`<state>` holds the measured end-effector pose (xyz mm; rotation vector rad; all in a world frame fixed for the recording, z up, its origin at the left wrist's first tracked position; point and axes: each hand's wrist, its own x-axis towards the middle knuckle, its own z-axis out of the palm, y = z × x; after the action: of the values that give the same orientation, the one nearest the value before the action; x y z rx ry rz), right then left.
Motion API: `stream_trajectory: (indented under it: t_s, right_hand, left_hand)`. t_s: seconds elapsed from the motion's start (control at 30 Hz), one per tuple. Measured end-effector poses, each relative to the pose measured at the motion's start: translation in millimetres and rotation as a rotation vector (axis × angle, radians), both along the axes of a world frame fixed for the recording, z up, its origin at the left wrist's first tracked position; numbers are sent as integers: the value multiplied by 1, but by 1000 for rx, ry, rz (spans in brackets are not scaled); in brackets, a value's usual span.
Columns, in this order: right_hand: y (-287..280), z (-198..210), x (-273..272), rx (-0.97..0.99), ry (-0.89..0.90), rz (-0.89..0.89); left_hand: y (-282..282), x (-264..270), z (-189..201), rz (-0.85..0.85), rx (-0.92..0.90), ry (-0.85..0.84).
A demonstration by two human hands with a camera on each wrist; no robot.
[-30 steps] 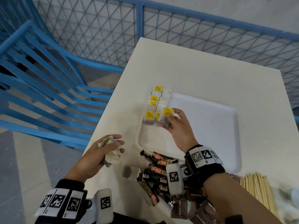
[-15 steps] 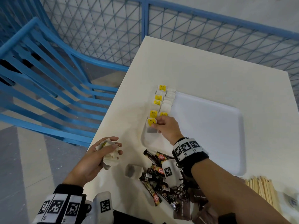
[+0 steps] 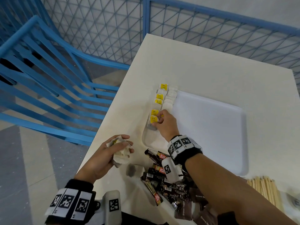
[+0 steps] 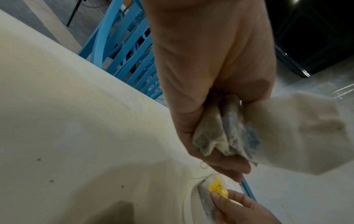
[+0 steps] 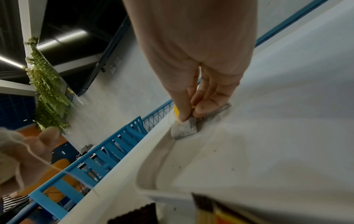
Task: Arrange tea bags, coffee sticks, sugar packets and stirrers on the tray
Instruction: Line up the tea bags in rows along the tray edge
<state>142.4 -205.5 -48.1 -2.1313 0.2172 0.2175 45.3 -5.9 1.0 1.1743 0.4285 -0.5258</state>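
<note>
Tea bags (image 3: 121,153) are sitting bunched in my left hand (image 3: 103,157), fingers curled round them, so the next one is ready to pass across. Coffee sticks (image 3: 155,174) are lying in a heap on the table (image 3: 203,65) near me. Further out, my right hand (image 3: 165,122) is pinching one tea bag (image 3: 153,121) down at the near end of the row along the tray (image 3: 211,127)'s left edge, keeping the line neat.

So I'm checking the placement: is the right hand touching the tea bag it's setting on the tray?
Touching. The right wrist view shows the right hand pinching the tea bag against the tray.
</note>
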Motion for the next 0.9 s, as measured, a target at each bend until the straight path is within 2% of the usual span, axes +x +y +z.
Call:
stream_trajectory:
  t_s: [0.17,0.3,0.37,0.53,0.67,0.73,0.83,0.9]
  right_hand:
    - [-2,3,-4,-19,28,-30]
    - [-5,22,-14,-9,-26,-36]
    - [-1,39,-26,73,-42,60]
    - [8,74,-65,282,-83,433]
    - [9,73,-80,186,-181,662]
    - [10,68,-82,172,-239,668]
    - [10,64,-82,181,-351,562]
    - [9,66,-80,214,-352,487]
  left_hand:
    - [-8,2,1,-24,-29,-3]
    - [-14,7,5,-24,-63,-16]
    - [-17,10,8,-14,-77,-23]
    - [-28,12,13,-28,-55,-35]
    - [-30,10,12,-57,-21,-47]
    - [-31,11,13,-56,-9,-34]
    - [-34,10,13,-38,-12,-33]
    - [-34,10,12,-30,21,-45]
